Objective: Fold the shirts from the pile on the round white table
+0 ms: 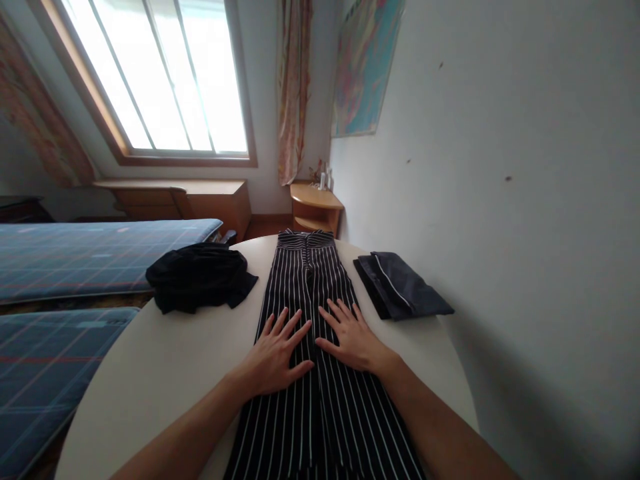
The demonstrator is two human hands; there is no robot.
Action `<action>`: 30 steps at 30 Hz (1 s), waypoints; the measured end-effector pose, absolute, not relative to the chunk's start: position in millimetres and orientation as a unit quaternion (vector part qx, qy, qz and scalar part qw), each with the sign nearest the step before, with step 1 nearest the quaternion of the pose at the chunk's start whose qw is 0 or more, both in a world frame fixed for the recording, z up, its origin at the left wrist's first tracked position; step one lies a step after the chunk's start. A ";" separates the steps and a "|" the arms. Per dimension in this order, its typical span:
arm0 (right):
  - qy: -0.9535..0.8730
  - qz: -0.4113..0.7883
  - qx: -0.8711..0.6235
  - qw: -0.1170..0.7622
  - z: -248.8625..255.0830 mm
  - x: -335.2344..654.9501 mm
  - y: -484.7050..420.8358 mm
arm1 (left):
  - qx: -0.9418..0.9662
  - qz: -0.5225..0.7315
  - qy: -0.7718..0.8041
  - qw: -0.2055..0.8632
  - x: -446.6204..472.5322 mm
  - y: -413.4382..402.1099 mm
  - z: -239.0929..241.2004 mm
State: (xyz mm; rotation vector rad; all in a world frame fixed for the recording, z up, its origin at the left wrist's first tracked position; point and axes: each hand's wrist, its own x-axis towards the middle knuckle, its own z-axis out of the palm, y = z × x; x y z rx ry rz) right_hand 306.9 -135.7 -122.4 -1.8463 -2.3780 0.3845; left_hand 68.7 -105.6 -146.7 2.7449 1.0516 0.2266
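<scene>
A pair of black trousers with white pinstripes (pixel 307 280) lies stretched out lengthwise on a round white table (pixel 165 360), waistband at the far edge. My left hand (pixel 277 353) rests flat on the left leg of the trousers, fingers spread. My right hand (pixel 350 337) lies flat on the right leg beside it, fingers spread too. Both hands are open and hold nothing.
A crumpled black garment (pixel 200 277) lies on the table at the left. A folded dark garment with a white stripe (pixel 403 287) sits at the right, near the wall (pixel 500 200). Blue plaid beds (pixel 90 257) stand left; a wooden corner shelf (pixel 315 207) and window are beyond.
</scene>
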 end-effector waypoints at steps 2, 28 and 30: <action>-0.788 0.133 -0.598 0.053 -122.9 304.6 -136.0 | 0.925 0.077 0.358 0.098 69.1 -106.0 -145.5; -0.853 0.213 -0.475 0.040 -132.7 289.2 -287.5 | 0.956 0.028 0.214 0.199 24.0 -233.1 -108.4; -0.868 0.198 -0.454 0.042 -136.9 292.5 -289.5 | 0.966 0.029 0.193 0.168 23.8 -234.5 -105.3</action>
